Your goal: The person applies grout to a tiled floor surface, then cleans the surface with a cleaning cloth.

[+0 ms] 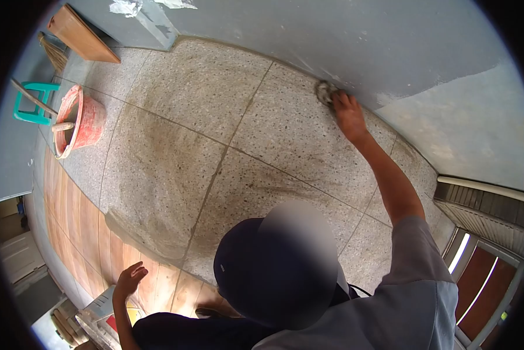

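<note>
My right hand (349, 115) reaches out to the foot of the grey wall, its fingers closed over a dirty grey wad (325, 91) that looks like a rag or scrubbing pad. The wad presses on the speckled floor tiles (300, 131) close to where they meet the wall; its exact kind is hard to make out. Over at the lower left, my left hand (131, 277) hangs in the air above wood-look tiles (78, 219), holding nothing, with its fingers apart and slightly bent. Dull brownish smears (174, 140) cover parts of the speckled tiles.
A red bucket (90, 119) with a handled tool in it stands at the left, beside a green plastic stool (35, 104). Behind them a brown board (84, 36) and a broom (53, 53) lean by the wall (390, 46). A dark cap (256, 268) blocks the lower middle.
</note>
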The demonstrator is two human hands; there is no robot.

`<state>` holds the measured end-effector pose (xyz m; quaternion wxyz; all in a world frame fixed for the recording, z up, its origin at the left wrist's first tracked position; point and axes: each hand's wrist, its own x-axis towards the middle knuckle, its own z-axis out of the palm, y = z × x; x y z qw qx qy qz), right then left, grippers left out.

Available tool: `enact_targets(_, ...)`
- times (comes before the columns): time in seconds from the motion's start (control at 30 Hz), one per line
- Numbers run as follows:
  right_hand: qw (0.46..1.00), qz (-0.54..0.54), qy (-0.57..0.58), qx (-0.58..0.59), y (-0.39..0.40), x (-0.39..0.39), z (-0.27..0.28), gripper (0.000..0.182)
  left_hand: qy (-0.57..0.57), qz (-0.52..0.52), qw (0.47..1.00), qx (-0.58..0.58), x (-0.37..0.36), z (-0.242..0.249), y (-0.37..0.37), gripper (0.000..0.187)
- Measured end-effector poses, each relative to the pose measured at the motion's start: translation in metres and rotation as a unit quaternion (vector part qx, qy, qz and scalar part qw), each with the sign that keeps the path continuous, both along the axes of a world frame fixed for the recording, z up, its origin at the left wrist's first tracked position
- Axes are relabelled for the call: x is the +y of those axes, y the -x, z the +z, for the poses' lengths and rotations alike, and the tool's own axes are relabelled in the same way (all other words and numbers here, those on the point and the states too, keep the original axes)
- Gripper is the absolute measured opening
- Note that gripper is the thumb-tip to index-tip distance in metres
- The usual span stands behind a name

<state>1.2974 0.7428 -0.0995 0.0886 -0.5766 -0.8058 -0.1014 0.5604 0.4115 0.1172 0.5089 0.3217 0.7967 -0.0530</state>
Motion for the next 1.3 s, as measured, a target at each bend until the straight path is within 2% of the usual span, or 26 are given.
enact_targets(0.07,1.000,-0.023,0.004,0.003,-0.040,-0.030,0.000,0.055,-0.008,-0.031,0.999,-0.006,0.004,-0.012,0.006,0.065)
enact_targets(0.23,0.993,-0.102,0.041,-0.038,-0.139,-0.109,0.001,0.046,-0.017,-0.069,0.997,-0.010,0.016,-0.015,-0.004,0.064)
enact_targets(0.3,0.985,-0.146,0.075,-0.053,-0.198,-0.139,-0.019,0.041,-0.020,-0.070,0.997,-0.012,0.012,-0.014,-0.002,0.064)
enact_targets(0.4,0.974,-0.201,0.080,-0.072,-0.284,-0.191,-0.042,0.040,-0.052,-0.182,0.982,-0.009,-0.001,-0.020,0.016,0.052)
enact_targets(0.43,0.980,-0.173,0.098,0.006,-0.269,-0.189,-0.010,0.040,-0.044,-0.178,0.983,0.007,0.002,-0.007,0.003,0.050)
enact_targets(0.47,0.975,-0.179,0.126,0.040,-0.294,-0.194,-0.019,0.045,-0.061,-0.130,0.989,-0.032,-0.009,-0.015,0.014,0.048)
enact_targets(0.5,0.970,-0.204,0.130,0.035,-0.300,-0.197,-0.024,0.049,-0.047,-0.123,0.991,-0.007,-0.016,-0.020,0.020,0.046)
enact_targets(0.53,0.967,-0.208,0.125,0.077,-0.276,-0.196,-0.008,0.050,-0.050,-0.120,0.991,-0.022,-0.014,-0.011,0.012,0.045)
enact_targets(0.6,0.971,-0.221,0.037,0.080,-0.254,-0.191,-0.016,0.050,-0.026,-0.089,0.996,-0.006,-0.012,0.003,0.000,0.049)
enact_targets(0.7,0.940,-0.301,0.131,0.091,-0.241,-0.168,-0.023,0.050,-0.013,-0.089,0.995,0.049,0.001,0.038,-0.036,0.057)
enact_targets(0.8,0.919,-0.268,0.240,0.161,-0.168,-0.131,0.001,0.051,-0.076,-0.083,0.993,0.037,0.007,0.072,-0.069,0.068)
enact_targets(0.83,0.900,-0.221,0.231,0.298,-0.126,-0.120,0.008,0.049,-0.101,-0.113,0.988,0.040,0.005,0.076,-0.075,0.069)
enact_targets(0.87,0.777,-0.288,0.300,0.473,-0.047,-0.110,0.049,0.051,-0.115,-0.124,0.985,0.046,0.011,0.097,-0.095,0.067)
enact_targets(0.93,0.731,-0.156,0.393,0.535,0.092,-0.079,0.071,0.054,-0.170,-0.236,0.954,0.075,0.001,0.129,-0.135,0.065)
enact_targets(0.97,0.732,-0.138,0.404,0.530,0.143,-0.074,0.081,0.056,-0.167,-0.263,0.949,0.056,0.001,0.139,-0.150,0.065)
enact_targets(1.0,0.709,-0.127,0.448,0.530,0.153,-0.070,0.084,0.056,-0.180,-0.253,0.949,0.048,-0.008,0.137,-0.147,0.066)
enact_targets(1.07,0.674,0.001,0.537,0.508,0.227,-0.050,0.088,0.057,-0.162,-0.262,0.951,-0.021,-0.003,0.160,-0.174,0.068)
enact_targets(1.13,0.717,0.105,0.518,0.455,0.313,-0.044,0.107,0.055,-0.144,-0.295,0.943,-0.057,-0.012,0.170,-0.184,0.069)
enact_targets(1.2,0.722,0.197,0.567,0.345,0.391,-0.035,0.138,0.057,-0.134,-0.343,0.927,-0.067,-0.024,0.173,-0.185,0.070)
enact_targets(1.27,0.708,0.244,0.599,0.283,0.465,-0.035,0.163,0.061,-0.162,-0.371,0.914,-0.039,-0.043,0.166,-0.182,0.069)
enact_targets(1.3,0.722,0.315,0.556,0.265,0.498,-0.035,0.165,0.061,-0.174,-0.385,0.906,-0.024,-0.051,0.163,-0.178,0.068)
